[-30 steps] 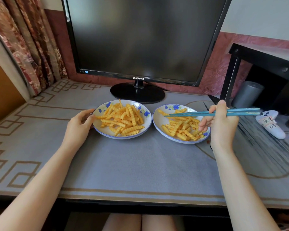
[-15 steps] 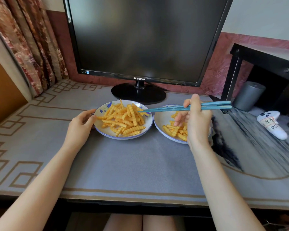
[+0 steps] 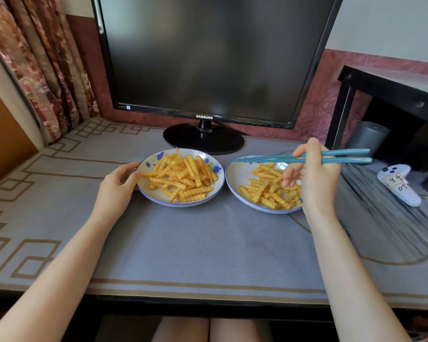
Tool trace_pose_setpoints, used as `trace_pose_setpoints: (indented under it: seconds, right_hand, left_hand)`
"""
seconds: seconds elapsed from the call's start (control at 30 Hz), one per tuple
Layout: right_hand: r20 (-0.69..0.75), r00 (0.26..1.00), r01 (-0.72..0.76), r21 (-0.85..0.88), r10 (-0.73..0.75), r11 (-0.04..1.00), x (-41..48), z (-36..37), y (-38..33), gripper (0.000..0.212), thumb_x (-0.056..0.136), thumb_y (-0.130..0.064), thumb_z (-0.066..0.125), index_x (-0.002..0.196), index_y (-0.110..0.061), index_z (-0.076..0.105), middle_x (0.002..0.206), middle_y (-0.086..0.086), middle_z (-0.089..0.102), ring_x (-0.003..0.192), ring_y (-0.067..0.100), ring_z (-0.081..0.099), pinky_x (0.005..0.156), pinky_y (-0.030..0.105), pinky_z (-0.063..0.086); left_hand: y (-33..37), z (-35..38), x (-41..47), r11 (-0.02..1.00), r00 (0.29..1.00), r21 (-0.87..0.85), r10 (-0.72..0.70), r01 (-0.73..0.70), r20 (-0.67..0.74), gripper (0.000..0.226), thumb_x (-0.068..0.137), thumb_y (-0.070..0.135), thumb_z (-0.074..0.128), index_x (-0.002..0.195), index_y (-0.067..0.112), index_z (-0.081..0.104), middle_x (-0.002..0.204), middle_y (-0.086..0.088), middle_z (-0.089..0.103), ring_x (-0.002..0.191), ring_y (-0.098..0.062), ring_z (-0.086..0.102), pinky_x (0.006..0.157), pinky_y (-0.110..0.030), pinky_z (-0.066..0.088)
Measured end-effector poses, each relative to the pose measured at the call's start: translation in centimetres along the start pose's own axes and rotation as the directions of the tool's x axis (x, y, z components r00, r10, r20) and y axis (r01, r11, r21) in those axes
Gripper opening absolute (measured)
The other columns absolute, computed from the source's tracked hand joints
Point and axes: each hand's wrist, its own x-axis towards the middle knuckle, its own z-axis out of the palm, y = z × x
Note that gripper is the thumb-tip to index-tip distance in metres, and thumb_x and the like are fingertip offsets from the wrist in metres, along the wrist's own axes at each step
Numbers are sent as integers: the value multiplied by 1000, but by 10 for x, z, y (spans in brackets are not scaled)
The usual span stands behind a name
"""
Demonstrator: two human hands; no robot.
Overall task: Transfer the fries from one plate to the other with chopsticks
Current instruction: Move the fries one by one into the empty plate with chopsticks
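Nearest, our left hand [image 3: 119,183] curls its fingers round the rim of the left plate [image 3: 158,199], heaped with fries [image 3: 183,178]. Our right hand [image 3: 316,183] grips teal chopsticks [image 3: 346,159] between thumb and fingers — lying level, tips pointing left over the right plate [image 3: 232,180]. Beyond, a controller [image 3: 398,183] bears handwriting — the monitor [image 3: 208,58] reads SAMSUNG.

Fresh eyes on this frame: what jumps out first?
Two white blue-rimmed plates of yellow crinkle-cut fries sit side by side on the grey-covered table, before a large black monitor. The right hand holds teal chopsticks level above the right plate; the left hand holds the left plate by its rim.
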Motion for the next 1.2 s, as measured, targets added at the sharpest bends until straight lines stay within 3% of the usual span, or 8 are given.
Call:
trace_pose_setpoints:
  seconds: [0.23,0.43,0.57,0.87,1.03,1.2]
  right_hand:
    - [-87,995,39,-133,-51,990,12,-18,9,39,103,-25,36,70,-13,52,35,4,48,27,15,40,35,21,34]
    - [-86,994,42,-209,-62,977,15,-23,16,40,103,-27,36,69,-14,52,35,7,47,28,17,38,35,25,34]
    - [-47,996,61,-246,-75,967,15,-19,19,39,103,-27,36,70,-15,53,35,7,45,29,19,37,35,23,31]
    - [24,997,80,-286,-76,955,21,-13,17,41,104,-34,36,71,-16,54,37,5,48,31,18,40,35,19,31]
    - [-9,997,75,-255,-80,964,19,-8,23,43,103,-36,36,68,-19,51,38,6,51,31,20,44,38,25,35]
    - [6,999,45,-178,-44,983,13,-6,23,42,104,-31,36,68,-16,50,37,6,50,29,18,43,35,24,32]
  left_hand:
    - [-1,-1,-1,1000,1000,-14,-5,5,8,21,96,17,52,109,31,62,96,20,66,69,12,64,95,-36,50]
    - [-2,-1,0,1000,1000,-21,-1,1,1,25,97,16,51,116,24,64,104,5,69,74,10,64,90,-30,50]
    - [0,0,0,1000,1000,-25,-9,9,-4,26,97,15,50,119,19,64,105,1,68,84,-1,64,90,-30,49]
    - [0,1,-1,999,1000,-34,-18,17,-4,27,97,14,50,121,17,63,107,0,68,87,-3,64,80,-20,48]
    - [0,-1,-1,1000,1000,-10,-18,18,1,28,96,17,50,120,20,64,107,2,70,88,-6,66,96,-37,50]
    - [1,0,-1,1000,1000,-11,-9,9,-5,26,96,15,51,118,20,64,103,3,69,70,11,64,93,-33,50]
